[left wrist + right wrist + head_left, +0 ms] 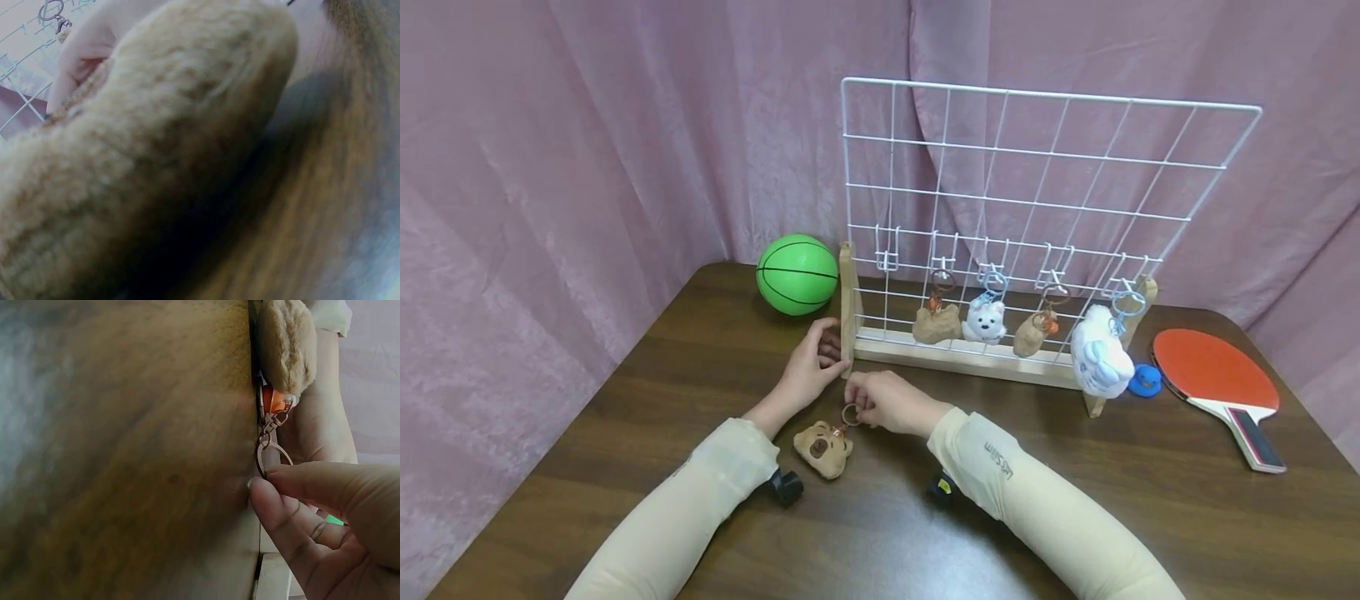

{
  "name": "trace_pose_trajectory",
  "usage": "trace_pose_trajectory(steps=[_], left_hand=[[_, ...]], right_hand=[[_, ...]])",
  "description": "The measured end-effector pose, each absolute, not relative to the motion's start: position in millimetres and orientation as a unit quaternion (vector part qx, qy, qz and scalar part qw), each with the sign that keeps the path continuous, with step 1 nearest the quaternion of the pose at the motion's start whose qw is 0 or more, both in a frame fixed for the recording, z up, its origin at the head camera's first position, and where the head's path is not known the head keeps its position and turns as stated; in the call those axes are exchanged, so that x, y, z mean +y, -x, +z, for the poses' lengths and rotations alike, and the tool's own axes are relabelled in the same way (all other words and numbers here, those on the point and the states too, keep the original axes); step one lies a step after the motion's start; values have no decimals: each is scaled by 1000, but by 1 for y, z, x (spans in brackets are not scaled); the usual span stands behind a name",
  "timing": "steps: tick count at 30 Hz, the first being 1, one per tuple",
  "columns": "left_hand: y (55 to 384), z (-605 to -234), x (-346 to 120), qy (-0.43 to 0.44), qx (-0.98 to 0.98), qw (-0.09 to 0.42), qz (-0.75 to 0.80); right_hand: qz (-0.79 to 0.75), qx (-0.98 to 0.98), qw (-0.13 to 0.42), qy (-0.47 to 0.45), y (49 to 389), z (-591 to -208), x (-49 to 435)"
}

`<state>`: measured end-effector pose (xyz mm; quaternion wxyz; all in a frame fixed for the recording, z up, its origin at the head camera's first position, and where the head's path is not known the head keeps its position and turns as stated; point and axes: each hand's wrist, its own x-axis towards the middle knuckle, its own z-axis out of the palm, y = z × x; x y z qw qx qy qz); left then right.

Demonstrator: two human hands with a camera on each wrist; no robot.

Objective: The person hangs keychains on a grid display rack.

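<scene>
A brown plush bear keychain (pixel 823 449) lies on the table between the forearms, its face up. My right hand (pixel 891 403) pinches its metal ring (pixel 275 460) between thumb and forefinger, close to the tabletop. An orange charm (pixel 272 400) and a short chain join ring and plush. My left hand (pixel 811 360) rests beside the left wooden foot of the white wire rack (pixel 847 300), fingers loosely bent, thumb against the foot. The plush's blurred fur (pixel 156 137) fills much of the left wrist view, hiding most of that hand.
On the rack's hooks hang two brown plush keychains (pixel 937 325), a small white one (pixel 984 321) and a larger white one (pixel 1101 354). The leftmost hook (pixel 887 260) is bare. A green ball (pixel 797 274) sits left; a blue duck (pixel 1145 381) and red paddle (pixel 1216 371) lie right.
</scene>
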<state>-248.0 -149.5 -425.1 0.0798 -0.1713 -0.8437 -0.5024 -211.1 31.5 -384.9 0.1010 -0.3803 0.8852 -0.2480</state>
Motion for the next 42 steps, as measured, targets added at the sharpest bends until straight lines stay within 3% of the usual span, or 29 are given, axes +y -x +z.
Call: trace_pose_trajectory(steps=[42], left_hand=[[248, -425, -150, 176, -838, 84, -510]], right_hand=[[-282, 867, 80, 403, 190, -337, 56]])
